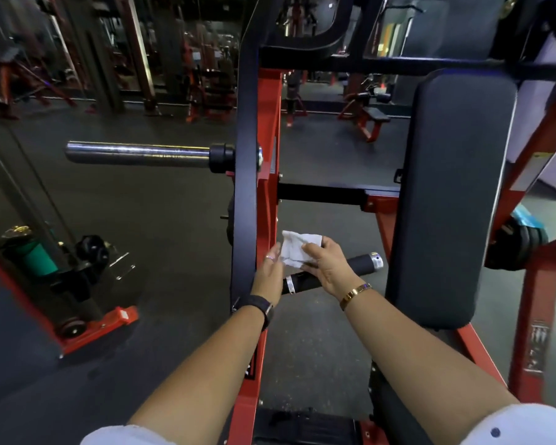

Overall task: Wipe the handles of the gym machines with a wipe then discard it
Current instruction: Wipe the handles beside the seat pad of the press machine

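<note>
The wipe (297, 248) is held up between both hands, just above the black handle (360, 265) of the machine and not yet laid on it. It is pinched by the right hand (328, 268), whose thumb lies over the sheet's face. The left hand (268, 271) is seen with fingers fairly straight, touching the sheet's left edge, and no curl round it can be made out. The handle runs beneath both hands, its silver end cap showing beyond the right hand, towards the upright back pad (456, 194).

The step in hand is judged to be the spreading or refolding of the wipe before this handle is wiped. For the next move, the sheet would need to be lowered, wrapped round the grip and drawn along its length, with a firm hold so that it is not bunched.

No bin for discarding can be identified. A green object (36, 256) well to the left of the left hand is too blurred to be named.
</note>
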The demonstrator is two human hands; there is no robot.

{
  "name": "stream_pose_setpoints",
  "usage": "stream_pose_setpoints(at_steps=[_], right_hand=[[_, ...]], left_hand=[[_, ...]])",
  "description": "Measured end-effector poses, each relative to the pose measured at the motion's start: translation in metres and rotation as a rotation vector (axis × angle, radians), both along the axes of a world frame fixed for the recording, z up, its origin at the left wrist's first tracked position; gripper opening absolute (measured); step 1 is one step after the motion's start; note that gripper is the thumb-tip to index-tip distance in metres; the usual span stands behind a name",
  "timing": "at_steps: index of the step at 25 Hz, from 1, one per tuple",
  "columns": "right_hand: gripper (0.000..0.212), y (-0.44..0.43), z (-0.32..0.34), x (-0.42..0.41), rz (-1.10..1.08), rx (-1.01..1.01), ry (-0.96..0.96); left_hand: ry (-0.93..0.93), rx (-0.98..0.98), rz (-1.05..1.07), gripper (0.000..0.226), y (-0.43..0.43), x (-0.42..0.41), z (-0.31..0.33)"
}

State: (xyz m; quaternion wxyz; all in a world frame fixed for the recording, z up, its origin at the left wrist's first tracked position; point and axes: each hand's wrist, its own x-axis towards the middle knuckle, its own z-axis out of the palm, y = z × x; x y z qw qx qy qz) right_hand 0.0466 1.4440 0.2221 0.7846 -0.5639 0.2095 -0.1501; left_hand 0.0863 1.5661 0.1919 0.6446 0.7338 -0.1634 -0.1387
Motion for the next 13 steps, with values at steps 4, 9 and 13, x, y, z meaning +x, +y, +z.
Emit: stream_pose_setpoints(at_steps=[4, 9, 13], right_hand=[[0.019, 0.001, 0.002, -0.005, -0.199, -0.235, 0.052], [0.053, -0.003, -0.011, -0.027, -0.255, -0.926, 0.081], [0.055, 0.001, -0.035, -0.039, -0.043, -1.591, 0.031]], left_hand=[[-0.376, 0.627, -0.071, 0.069, -0.005, -0.001, -0.030], [-0.631, 0.966, -0.096, 0.081, -0.004, -0.012, -0.047], [-0.718, 1.114, -0.098, 0.078, -0.005, -0.016, -0.047]])
